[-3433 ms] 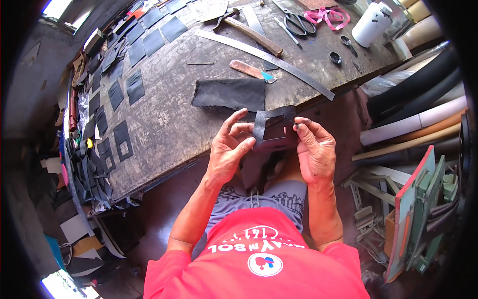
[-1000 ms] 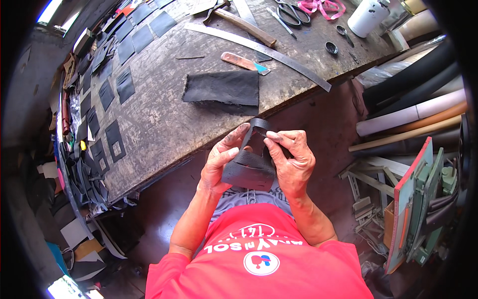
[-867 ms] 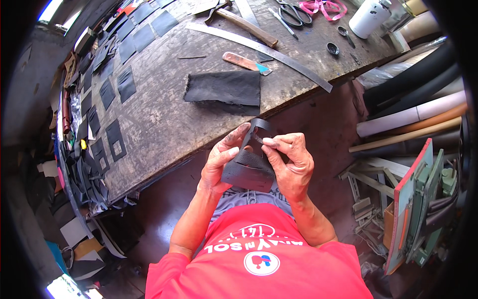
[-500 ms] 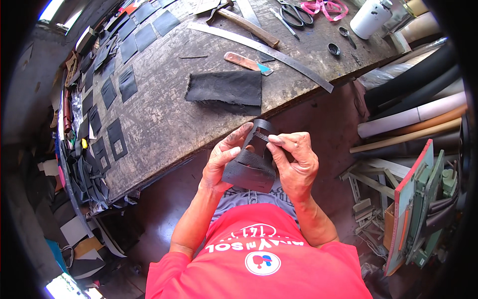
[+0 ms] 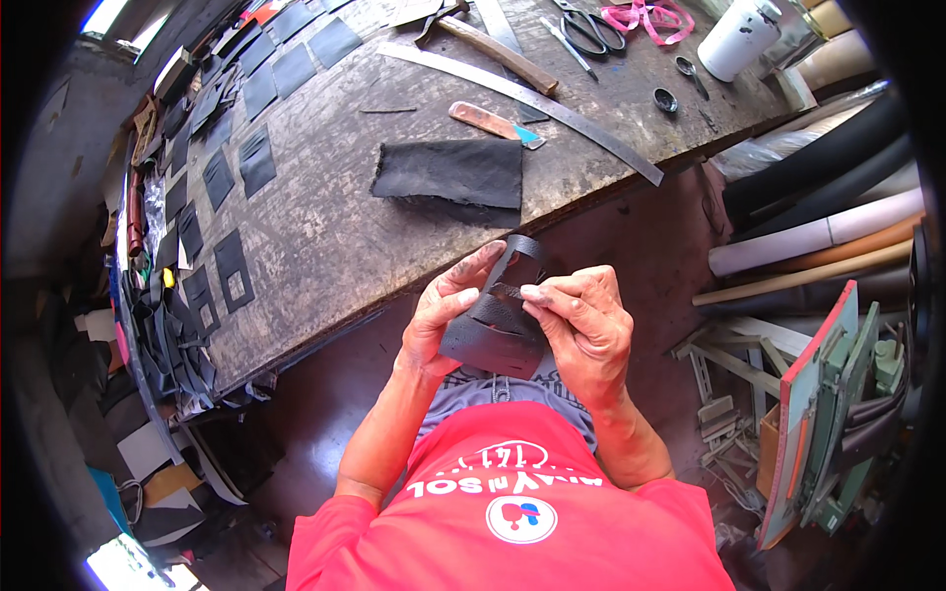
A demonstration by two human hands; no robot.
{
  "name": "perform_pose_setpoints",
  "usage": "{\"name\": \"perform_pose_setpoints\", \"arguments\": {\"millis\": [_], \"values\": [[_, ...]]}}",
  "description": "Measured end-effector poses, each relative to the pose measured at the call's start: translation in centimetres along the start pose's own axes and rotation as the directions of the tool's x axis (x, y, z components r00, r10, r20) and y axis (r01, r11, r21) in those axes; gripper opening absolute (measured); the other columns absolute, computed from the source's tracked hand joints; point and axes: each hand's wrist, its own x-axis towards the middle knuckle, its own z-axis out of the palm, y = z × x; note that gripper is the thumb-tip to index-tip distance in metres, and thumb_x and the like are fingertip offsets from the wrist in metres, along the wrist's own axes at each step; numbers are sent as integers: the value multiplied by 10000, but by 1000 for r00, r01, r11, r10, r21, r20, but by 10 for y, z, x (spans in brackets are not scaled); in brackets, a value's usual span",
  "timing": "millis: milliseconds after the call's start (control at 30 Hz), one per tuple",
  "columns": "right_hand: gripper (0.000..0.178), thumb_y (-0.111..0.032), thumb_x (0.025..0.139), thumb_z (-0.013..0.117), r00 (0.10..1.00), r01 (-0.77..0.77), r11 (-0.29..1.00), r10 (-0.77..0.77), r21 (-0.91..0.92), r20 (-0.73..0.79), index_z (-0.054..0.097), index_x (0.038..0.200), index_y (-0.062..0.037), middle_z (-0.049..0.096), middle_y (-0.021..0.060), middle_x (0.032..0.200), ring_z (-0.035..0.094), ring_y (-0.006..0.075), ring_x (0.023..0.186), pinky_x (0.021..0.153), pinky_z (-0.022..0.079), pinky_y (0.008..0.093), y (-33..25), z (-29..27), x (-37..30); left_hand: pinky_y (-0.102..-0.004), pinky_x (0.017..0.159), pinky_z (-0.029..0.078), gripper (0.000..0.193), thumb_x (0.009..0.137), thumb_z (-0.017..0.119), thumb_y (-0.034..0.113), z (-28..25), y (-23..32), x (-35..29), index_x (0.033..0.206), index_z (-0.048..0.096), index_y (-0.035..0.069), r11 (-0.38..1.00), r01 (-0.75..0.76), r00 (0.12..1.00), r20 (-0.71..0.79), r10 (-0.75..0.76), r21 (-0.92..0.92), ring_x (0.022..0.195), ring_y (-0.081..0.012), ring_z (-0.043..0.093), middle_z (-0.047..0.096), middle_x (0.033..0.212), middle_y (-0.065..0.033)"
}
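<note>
In front of my body, just off the bench edge, is a bent black leather piece [image 5: 493,345] with an opening in its middle and a curled far end. My left hand [image 5: 434,320] grips it along its left side, with the thumb on the near face and the fingers stretched toward the far end. The thumb and forefinger of my right hand [image 5: 589,320] pinch a narrow black strip [image 5: 506,291] that crosses the opening. Where the strip joins the leather is partly hidden by my fingers.
The worn wooden bench [image 5: 325,207] holds a folded black cloth [image 5: 448,172], a cutter knife [image 5: 493,122], a long metal ruler [image 5: 522,97], a hammer [image 5: 503,54], scissors [image 5: 591,34] and a white can [image 5: 739,39]. Black cut pieces [image 5: 233,271] lie leftward; material rolls [image 5: 818,231] stand rightward.
My right fingertips have shifted slightly down and inward, and the strip now lies lower across the opening. My left hand keeps its hold on the leather piece.
</note>
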Motion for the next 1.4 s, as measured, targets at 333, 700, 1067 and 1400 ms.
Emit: {"name": "perform_pose_setpoints", "arguments": {"millis": [333,700,1067,1400], "values": [[292,30,729,819,1000,22,1000,-22,-9,10,774,998,-75,700,26,895,574,199,830,725,476,317,-3,-1,2,-356,1007,527,651,881,667,71,2,-1,1,1487,441,-5,1000,-6,1000,-23,7,20,1186,-238,632,540,1448,-188],[289,56,741,810,999,31,999,-32,-7,-28,768,1005,-54,704,45,902,582,195,822,711,488,310,-5,-3,1,-320,935,552,661,871,675,73,11,0,1,1484,444,-10,999,-3,997,-77,7,52,1068,-183,645,530,1462,-171],[306,31,737,824,992,-76,995,82,68,-100,769,1021,-71,701,40,900,592,209,801,698,491,322,-2,6,-8,-256,805,540,678,872,684,80,11,-2,1,1494,431,-12,998,-15,998,-62,18,54,907,-110,574,570,1407,-159],[286,28,746,817,984,-132,991,129,-10,-123,773,1008,-76,694,40,886,601,203,810,707,498,321,-3,9,-8,-352,1051,489,640,884,674,83,-3,-1,-1,1481,457,4,1000,1,998,64,-1,-1,1216,-218,609,553,1433,-161]]}}
